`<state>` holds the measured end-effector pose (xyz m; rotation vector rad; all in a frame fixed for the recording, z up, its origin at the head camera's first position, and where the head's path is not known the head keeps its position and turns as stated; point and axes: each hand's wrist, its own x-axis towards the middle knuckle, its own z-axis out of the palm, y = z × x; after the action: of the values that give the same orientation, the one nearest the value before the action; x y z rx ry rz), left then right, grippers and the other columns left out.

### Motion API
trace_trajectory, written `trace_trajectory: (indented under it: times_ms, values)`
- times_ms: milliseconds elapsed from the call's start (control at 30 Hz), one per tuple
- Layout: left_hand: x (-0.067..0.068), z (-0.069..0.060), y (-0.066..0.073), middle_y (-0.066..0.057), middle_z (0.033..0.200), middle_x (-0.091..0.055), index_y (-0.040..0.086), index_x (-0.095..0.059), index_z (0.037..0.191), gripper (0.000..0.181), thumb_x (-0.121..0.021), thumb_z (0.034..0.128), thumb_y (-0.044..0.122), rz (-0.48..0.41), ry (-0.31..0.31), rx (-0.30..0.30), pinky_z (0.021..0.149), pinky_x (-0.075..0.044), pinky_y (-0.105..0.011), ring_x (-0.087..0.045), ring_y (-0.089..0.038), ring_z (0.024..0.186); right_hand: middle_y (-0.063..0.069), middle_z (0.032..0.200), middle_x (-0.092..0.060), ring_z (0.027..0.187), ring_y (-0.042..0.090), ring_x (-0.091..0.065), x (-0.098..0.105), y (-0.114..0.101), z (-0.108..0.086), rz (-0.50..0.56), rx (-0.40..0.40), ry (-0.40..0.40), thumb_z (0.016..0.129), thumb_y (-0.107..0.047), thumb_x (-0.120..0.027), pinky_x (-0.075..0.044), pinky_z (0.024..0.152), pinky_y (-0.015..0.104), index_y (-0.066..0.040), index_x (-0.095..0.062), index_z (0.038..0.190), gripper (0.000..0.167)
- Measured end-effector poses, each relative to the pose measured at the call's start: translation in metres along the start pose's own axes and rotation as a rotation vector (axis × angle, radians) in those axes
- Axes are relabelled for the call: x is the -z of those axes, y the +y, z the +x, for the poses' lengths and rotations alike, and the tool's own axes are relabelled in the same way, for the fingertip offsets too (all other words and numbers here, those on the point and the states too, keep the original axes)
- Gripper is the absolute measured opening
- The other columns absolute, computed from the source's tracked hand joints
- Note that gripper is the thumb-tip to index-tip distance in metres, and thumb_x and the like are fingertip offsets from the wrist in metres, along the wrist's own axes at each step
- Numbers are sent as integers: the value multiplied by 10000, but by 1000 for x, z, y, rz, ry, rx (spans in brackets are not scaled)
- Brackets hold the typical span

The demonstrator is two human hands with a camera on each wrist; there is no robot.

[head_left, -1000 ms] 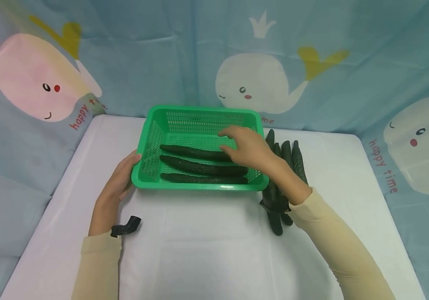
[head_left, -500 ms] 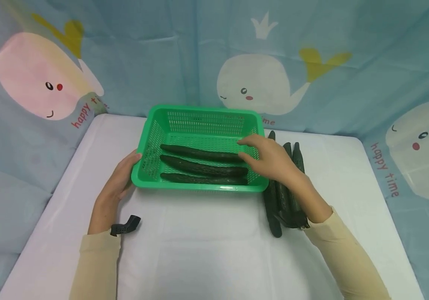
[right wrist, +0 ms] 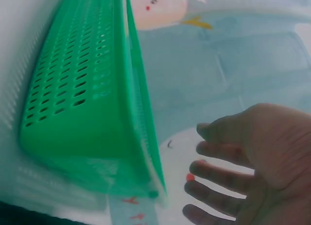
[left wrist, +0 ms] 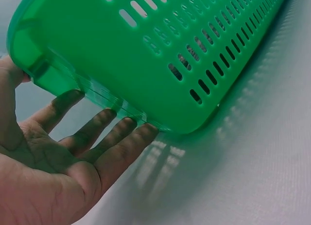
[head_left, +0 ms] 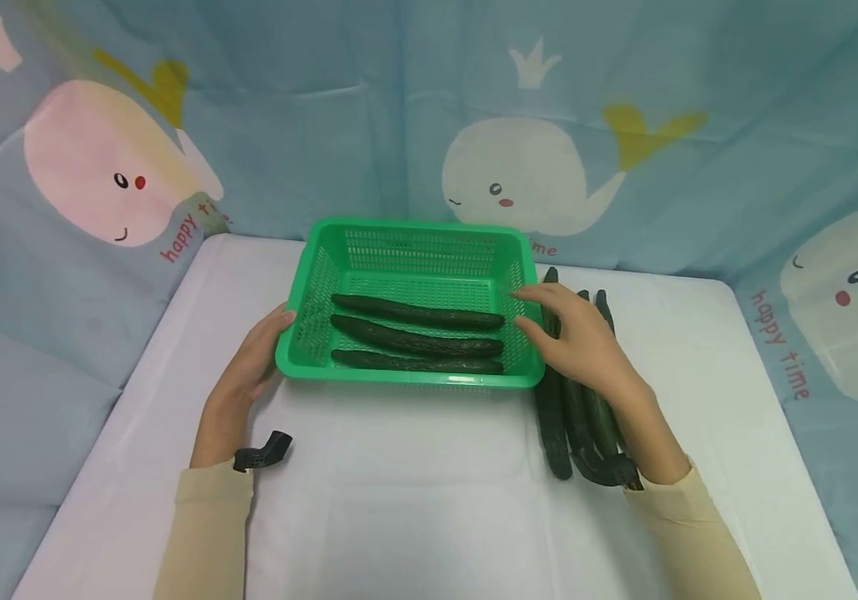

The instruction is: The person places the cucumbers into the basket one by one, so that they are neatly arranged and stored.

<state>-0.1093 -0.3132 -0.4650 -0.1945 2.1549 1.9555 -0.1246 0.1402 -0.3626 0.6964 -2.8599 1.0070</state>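
Observation:
In the head view, a green plastic basket stands on the white tabletop with three long dark green cucumbers lying lengthwise inside. My left hand holds the basket's left end, thumb over the rim; in the left wrist view, its fingertips touch the outer wall. Above the right rim hovers my right hand, fingers spread and holding nothing. Beneath and beside it, several more cucumbers lie side by side against the basket's right side, partly hidden by hand and wrist.
A blue cloth printed with whales hangs behind and at both sides of the white-covered table. Black wrist cameras are strapped at both wrists.
My right hand has drawn back rightward from over the cucumbers inside the basket to above its right rim. The left hand keeps its place on the basket; the view shifts slightly.

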Motion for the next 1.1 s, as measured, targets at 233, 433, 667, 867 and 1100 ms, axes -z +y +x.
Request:
trace_trajectory:
  times_ms: [233, 433, 667, 867, 1100]
  values:
    - [3, -1, 0, -127, 1757, -282, 158, -188, 1709, 749, -404, 1117, 562, -4, -13, 10, 1029, -505, -86, -405, -249, 1565, 215, 1415, -635, 1311, 413, -606, -5, 23, -25, 75, -64, 204, 1038, -129, -679, -539, 1053, 619, -18, -648, 1400, 380]
    - [3, 0, 0, -141, 1754, -280, 167, -191, 1710, 745, -402, 1115, 563, -8, -24, -1, 1007, -504, -82, -387, -263, 1570, 249, 1426, -612, 1313, 451, -596, -5, 40, -39, 75, -123, 246, 1043, -146, -675, -520, 1067, 635, -3, -624, 1420, 407]
    - [2, -1, -1, -119, 1760, -279, 172, -184, 1711, 762, -401, 1107, 584, 20, -17, 22, 1040, -499, -93, -436, -214, 1542, 270, 1437, -599, 1295, 486, -596, -6, 54, -60, 50, -206, 274, 1043, -160, -678, -520, 1063, 655, 0, -613, 1432, 425]
    - [1, -2, 2, -110, 1758, -291, 167, -188, 1710, 761, -389, 1108, 587, 45, -14, 29, 1150, -471, -172, -340, -319, 1608, 285, 1423, -606, 1342, 492, -576, -6, 65, -75, 28, -266, 294, 1048, -175, -678, -524, 1075, 650, 23, -608, 1432, 439]
    - [1, -4, 2, -161, 1742, -303, 132, -185, 1707, 768, -411, 1112, 563, 3, -7, 10, 1015, -514, -87, -526, -105, 1419, 324, 1462, -567, 1340, 542, -555, -6, 84, -80, 4, -303, 248, 1071, -222, -643, -512, 1084, 684, 43, -571, 1462, 478]
